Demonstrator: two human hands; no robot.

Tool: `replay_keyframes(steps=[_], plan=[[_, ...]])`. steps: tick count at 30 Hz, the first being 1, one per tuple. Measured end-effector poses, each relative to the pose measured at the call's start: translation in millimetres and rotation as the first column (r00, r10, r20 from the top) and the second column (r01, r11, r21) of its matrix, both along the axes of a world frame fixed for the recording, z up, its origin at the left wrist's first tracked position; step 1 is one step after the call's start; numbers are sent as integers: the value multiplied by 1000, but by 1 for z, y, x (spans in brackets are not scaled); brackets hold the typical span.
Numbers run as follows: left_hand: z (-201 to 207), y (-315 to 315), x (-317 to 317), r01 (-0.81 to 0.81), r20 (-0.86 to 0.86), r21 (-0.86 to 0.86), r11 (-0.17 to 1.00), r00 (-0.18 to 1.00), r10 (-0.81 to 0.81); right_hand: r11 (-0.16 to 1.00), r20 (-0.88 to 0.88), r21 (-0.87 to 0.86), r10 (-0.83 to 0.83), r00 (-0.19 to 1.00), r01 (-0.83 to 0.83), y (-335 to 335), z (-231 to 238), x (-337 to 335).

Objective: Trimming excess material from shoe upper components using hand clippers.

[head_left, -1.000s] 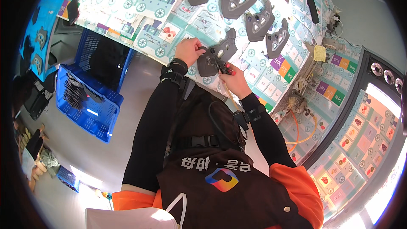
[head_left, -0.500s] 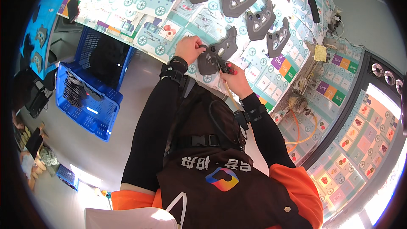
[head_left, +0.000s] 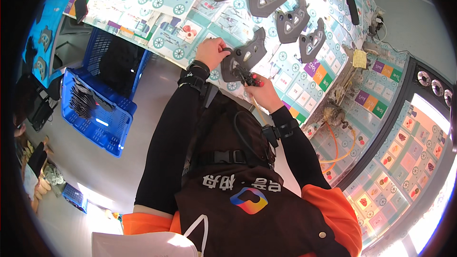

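A dark grey, curved moulded part (head_left: 252, 52) with cut-out openings lies at the near edge of the table in front of me. My left hand (head_left: 211, 53) pinches the rounded tab at its left end between thumb and fingers. In my right hand (head_left: 267, 94) is a black hand tool (head_left: 246, 76) with red bits, its front against the part's lower portion. A thin yellowish hose (head_left: 258, 110) runs down from the tool past my wrist. Where the tool's tip meets the part is too small to make out.
Several similar grey parts (head_left: 269, 1) lie farther up the patterned table (head_left: 162, 38). A black phone-like object (head_left: 352, 11) sits at the right, another dark one (head_left: 81, 7) at the left edge. Blue crates (head_left: 97, 123) stand on the floor left; orange and yellow hoses (head_left: 337, 150) hang right.
My right hand and the tool have shifted slightly down and left along the grey part, which has tilted a little. My left hand keeps its hold in nearly the same place.
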State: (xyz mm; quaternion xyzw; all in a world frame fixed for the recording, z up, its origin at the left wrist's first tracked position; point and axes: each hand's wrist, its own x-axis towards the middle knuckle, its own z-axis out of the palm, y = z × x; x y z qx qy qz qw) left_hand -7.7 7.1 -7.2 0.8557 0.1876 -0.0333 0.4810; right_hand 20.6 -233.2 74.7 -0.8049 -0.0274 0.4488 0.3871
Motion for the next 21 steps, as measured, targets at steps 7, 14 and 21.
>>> replay_keyframes(steps=[7,14,21], plan=[[0,0,1,6,5,-7,1000,1000,-6,999,26,14,-33,999,32,-6,1,-3],[-3,1,-1,10,9,-1,1000,1000,-10,996,-48,67,-50,998,53,-2,7,3],[-3,-1,1,7,13,-13,1000,1000,-7,998,-67,28,-48,997,50,-15,-3,-2]])
